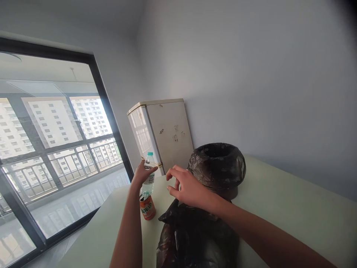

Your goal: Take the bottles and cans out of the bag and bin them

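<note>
Left fingers [151,171] around bottle [150,181] (teal-capped)

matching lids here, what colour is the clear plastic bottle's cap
The round plastic cap is turquoise; see the head view.

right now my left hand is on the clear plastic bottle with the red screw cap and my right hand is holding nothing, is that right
Not quite: the screw cap is teal, not red, as the head view shows. Your left hand is on the clear plastic bottle, and your right hand is holding nothing.
</note>
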`<state>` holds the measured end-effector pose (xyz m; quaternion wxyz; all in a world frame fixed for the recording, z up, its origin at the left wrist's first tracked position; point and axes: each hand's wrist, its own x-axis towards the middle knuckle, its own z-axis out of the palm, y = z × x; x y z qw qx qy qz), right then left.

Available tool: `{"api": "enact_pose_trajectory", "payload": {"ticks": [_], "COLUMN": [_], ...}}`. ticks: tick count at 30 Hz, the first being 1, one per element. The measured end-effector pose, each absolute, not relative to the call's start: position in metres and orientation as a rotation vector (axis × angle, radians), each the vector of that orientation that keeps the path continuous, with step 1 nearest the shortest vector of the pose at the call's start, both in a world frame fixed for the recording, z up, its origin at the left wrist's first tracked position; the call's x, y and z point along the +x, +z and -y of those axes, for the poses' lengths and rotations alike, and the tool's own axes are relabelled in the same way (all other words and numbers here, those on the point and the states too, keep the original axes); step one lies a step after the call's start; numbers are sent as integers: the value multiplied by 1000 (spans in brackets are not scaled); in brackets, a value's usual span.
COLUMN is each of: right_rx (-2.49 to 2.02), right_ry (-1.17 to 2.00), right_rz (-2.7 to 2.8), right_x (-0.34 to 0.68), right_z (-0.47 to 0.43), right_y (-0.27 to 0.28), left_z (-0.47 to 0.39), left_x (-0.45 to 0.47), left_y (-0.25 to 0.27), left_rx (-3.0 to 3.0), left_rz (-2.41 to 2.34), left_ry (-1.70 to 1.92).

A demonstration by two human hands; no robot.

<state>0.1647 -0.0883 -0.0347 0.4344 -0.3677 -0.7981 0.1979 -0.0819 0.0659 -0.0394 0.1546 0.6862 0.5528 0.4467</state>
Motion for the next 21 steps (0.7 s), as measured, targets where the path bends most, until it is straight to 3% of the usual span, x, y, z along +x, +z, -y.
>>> {"api": "enact_pose_trajectory", "payload": {"ticks": [6,15,21], "right_rx": [-932,-943,-939], "right_ry": [468,508,496], "right_rz": [1999,2000,1998], "right_x": [166,167,167], "right_z": [87,87,84], "right_y": [-35,-35,-35], "left_z": [-63,-57,-77], "left_x": [-103,-182,-216], "left_y": [-27,-26,-64], "left_rx": [1823,1542,1312], "left_rz": [-1609,-2056,-2192], "left_ry": [1438,1775,1514]}}
